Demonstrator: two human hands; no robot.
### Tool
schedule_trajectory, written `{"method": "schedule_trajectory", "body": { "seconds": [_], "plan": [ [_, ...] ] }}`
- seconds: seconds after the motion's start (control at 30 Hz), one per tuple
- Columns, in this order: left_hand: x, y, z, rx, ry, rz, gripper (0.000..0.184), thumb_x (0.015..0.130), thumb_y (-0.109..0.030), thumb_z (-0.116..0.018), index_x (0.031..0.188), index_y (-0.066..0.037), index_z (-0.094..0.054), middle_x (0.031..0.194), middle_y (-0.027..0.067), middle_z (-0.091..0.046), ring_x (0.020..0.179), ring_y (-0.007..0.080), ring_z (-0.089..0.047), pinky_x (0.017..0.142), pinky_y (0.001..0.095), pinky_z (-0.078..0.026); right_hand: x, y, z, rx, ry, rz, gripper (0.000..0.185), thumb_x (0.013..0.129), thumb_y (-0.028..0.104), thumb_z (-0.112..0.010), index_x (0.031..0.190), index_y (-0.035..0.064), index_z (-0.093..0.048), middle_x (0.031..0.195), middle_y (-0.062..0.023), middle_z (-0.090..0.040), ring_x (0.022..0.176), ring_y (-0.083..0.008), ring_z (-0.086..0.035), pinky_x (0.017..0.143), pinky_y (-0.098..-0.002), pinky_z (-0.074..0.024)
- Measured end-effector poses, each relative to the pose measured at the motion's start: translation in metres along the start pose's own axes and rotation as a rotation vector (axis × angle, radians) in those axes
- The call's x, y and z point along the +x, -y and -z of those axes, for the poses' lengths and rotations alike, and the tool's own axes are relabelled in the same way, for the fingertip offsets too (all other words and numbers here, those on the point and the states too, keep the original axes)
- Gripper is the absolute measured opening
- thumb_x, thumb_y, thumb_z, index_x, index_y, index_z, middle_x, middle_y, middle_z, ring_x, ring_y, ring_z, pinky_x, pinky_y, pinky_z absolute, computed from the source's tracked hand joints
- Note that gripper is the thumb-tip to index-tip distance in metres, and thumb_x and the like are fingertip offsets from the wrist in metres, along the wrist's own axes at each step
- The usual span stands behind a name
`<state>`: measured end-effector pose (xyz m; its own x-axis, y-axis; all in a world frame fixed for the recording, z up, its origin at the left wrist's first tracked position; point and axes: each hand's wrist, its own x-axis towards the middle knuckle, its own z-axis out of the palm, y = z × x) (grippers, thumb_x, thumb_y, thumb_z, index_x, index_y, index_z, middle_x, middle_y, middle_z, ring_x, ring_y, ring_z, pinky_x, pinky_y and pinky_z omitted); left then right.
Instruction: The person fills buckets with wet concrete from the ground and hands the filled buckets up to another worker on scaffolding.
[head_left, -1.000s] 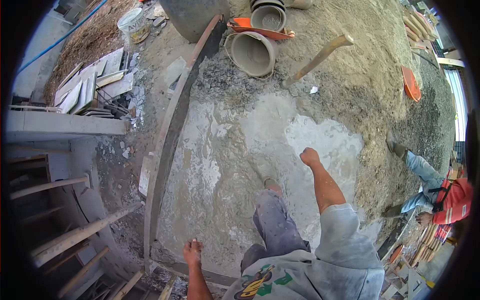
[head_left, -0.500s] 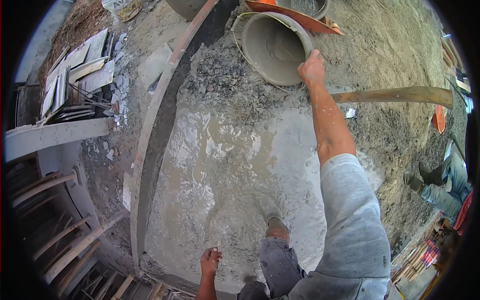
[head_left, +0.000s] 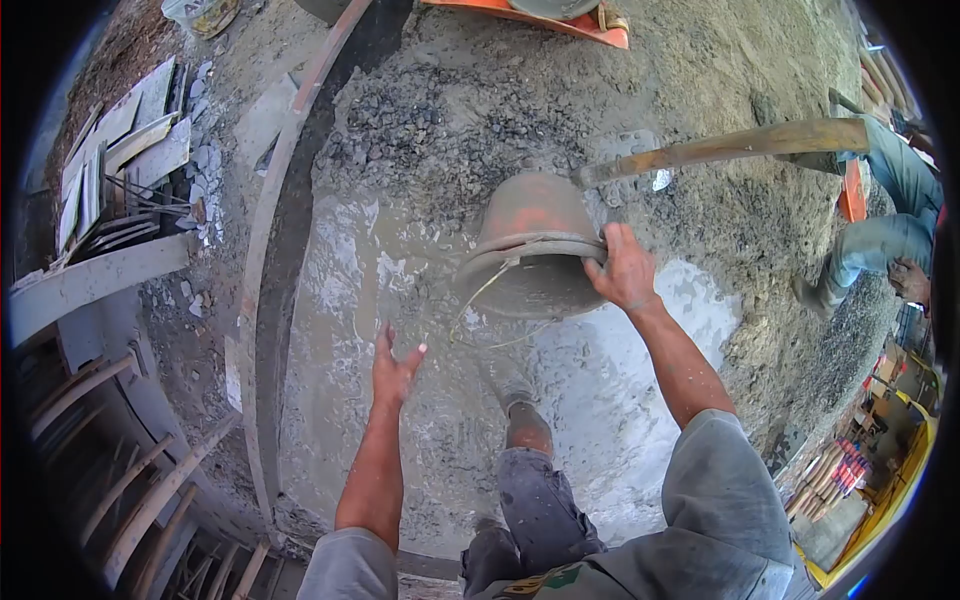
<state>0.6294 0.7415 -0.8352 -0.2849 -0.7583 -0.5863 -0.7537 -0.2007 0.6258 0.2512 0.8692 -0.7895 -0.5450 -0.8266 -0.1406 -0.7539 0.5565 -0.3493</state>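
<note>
My right hand (head_left: 626, 268) grips the rim of a grey, mortar-smeared bucket (head_left: 535, 210). The bucket is tipped, its mouth facing toward me and its base pointing away. A thin wire handle (head_left: 478, 300) hangs loose from the rim on the left. My left hand (head_left: 396, 365) is empty, thumb and fingers apart, held over the wet cement mix (head_left: 335, 400) to the lower left of the bucket. Beneath the bucket lies the same wet mix, with dark gravel (head_left: 400, 140) heaped behind it. One of my legs (head_left: 528, 425) stands in the mix.
A wooden tool handle (head_left: 740, 147) extends rightward from near the bucket. A long board (head_left: 262, 250) edges the mix on the left. Beyond the gravel sits an orange wheelbarrow-like tray (head_left: 600, 28). Another person's leg (head_left: 860, 245) is at right. Broken panels (head_left: 150, 130) are stacked at left.
The bucket has come nearer and been tipped with its mouth toward me, my right hand on its rim. My left hand has risen forward and opened. The other person has moved closer.
</note>
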Motion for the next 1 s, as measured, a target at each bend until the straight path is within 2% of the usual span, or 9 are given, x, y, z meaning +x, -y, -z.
{"method": "schedule_trajectory", "body": {
  "seconds": [0.1, 0.2, 0.3, 0.4, 0.5, 0.63, 0.77, 0.8, 1.0],
  "plan": [
    [0.037, -0.055, -0.068, -0.134, 0.342, 0.051, 0.082, 0.080, -0.034, -0.068, 0.139, 0.001, -0.024, 0.139, 0.0237, -0.034, 0.121, 0.0290, -0.042, 0.099, 0.0351, -0.034, 0.008, -0.001, -0.028, -0.016, -0.014, 0.127, 0.039, 0.065, 0.019, -0.072, 0.094, 0.0080, -0.047, 0.086, -0.0116, -0.049, 0.080, -0.0311, -0.055, 0.067, -0.0417, -0.0471],
    [0.043, -0.042, -0.133, -0.384, 0.174, 0.106, 0.072, 0.085, -0.040, -0.061, 0.136, 0.001, -0.031, 0.133, 0.0200, -0.043, 0.114, 0.0255, -0.048, 0.096, 0.0342, -0.037, 0.021, -0.015, -0.035, -0.018, -0.165, 0.095, 0.033, 0.065, 0.019, -0.073, 0.087, 0.0084, -0.051, 0.086, -0.0107, -0.048, 0.083, -0.0291, -0.050, 0.069, -0.0411, -0.0442],
    [0.025, -0.027, -0.146, -0.307, 0.145, 0.113, 0.057, 0.088, -0.044, -0.057, 0.123, 0.001, -0.048, 0.101, 0.0147, -0.061, 0.088, 0.0212, -0.059, 0.083, 0.0345, -0.044, 0.032, -0.017, -0.039, -0.115, -0.185, 0.028, 0.033, 0.064, 0.018, -0.074, 0.086, 0.0089, -0.051, 0.085, -0.0096, -0.048, 0.084, -0.0291, -0.050, 0.071, -0.0417, -0.0423],
    [0.007, -0.012, -0.127, -0.418, 0.261, 0.419, 0.047, 0.089, -0.045, -0.054, 0.106, -0.002, -0.060, 0.061, 0.0028, -0.055, 0.057, 0.0138, -0.053, 0.060, 0.0310, -0.044, 0.020, -0.004, -0.035, -0.088, -0.109, 0.028, 0.032, 0.061, 0.014, -0.073, 0.083, 0.0080, -0.051, 0.083, -0.0099, -0.049, 0.083, -0.0293, -0.050, 0.071, -0.0412, -0.0428],
    [-0.024, -0.029, -0.100, -0.450, 0.220, 0.379, 0.043, 0.090, -0.043, -0.052, 0.095, -0.002, -0.063, 0.047, -0.0042, -0.038, 0.040, 0.0077, -0.037, 0.044, 0.0250, -0.033, -0.007, 0.011, -0.037, -0.072, -0.051, -0.001, 0.029, 0.062, 0.012, -0.070, 0.082, 0.0079, -0.051, 0.082, -0.0097, -0.051, 0.083, -0.0287, -0.052, 0.070, -0.0405, -0.0458],
    [-0.089, -0.091, -0.066, -0.375, 0.334, 0.262, 0.040, 0.091, -0.039, -0.052, 0.091, -0.001, -0.064, 0.048, -0.0068, -0.034, 0.041, 0.0036, -0.031, 0.039, 0.0226, -0.025, -0.063, 0.036, -0.053, -0.080, -0.068, -0.060, 0.022, 0.064, 0.010, -0.065, 0.080, 0.0084, -0.049, 0.079, -0.0083, -0.052, 0.081, -0.0273, -0.054, 0.067, -0.0397, -0.0491],
    [-0.127, -0.142, -0.011, -0.349, 0.237, 0.123, 0.037, 0.091, -0.037, -0.054, 0.090, -0.001, -0.064, 0.049, -0.0081, -0.033, 0.041, 0.0024, -0.029, 0.039, 0.0225, -0.022, -0.104, 0.090, -0.025, -0.095, -0.127, -0.283, 0.047, 0.069, 0.008, -0.060, 0.114, 0.0043, -0.049, 0.122, -0.0214, -0.044, 0.115, -0.0392, -0.043, 0.093, -0.0431, -0.0399],
    [-0.137, -0.152, 0.008, -0.349, 0.239, 0.112, 0.037, 0.090, -0.036, -0.055, 0.090, -0.001, -0.064, 0.049, -0.0083, -0.032, 0.041, 0.0022, -0.028, 0.039, 0.0226, -0.022, -0.116, 0.100, -0.019, 0.136, -0.015, -0.360, 0.061, 0.070, 0.008, -0.058, 0.128, 0.0059, -0.040, 0.137, -0.0255, -0.029, 0.125, -0.0449, -0.030, 0.103, -0.0445, -0.0305],
    [-0.261, -0.159, 0.135, -0.313, 0.235, -0.033, 0.030, 0.087, -0.029, -0.058, 0.093, -0.001, -0.065, 0.051, -0.0088, -0.035, 0.041, 0.0009, -0.028, 0.039, 0.0198, -0.019, -0.230, 0.194, 0.006, 0.850, 0.187, -0.578, 0.063, 0.071, 0.023, -0.069, 0.126, 0.0064, -0.045, 0.118, -0.0199, -0.054, 0.108, -0.0332, -0.054, 0.092, -0.0394, -0.0425]
  ]
}}
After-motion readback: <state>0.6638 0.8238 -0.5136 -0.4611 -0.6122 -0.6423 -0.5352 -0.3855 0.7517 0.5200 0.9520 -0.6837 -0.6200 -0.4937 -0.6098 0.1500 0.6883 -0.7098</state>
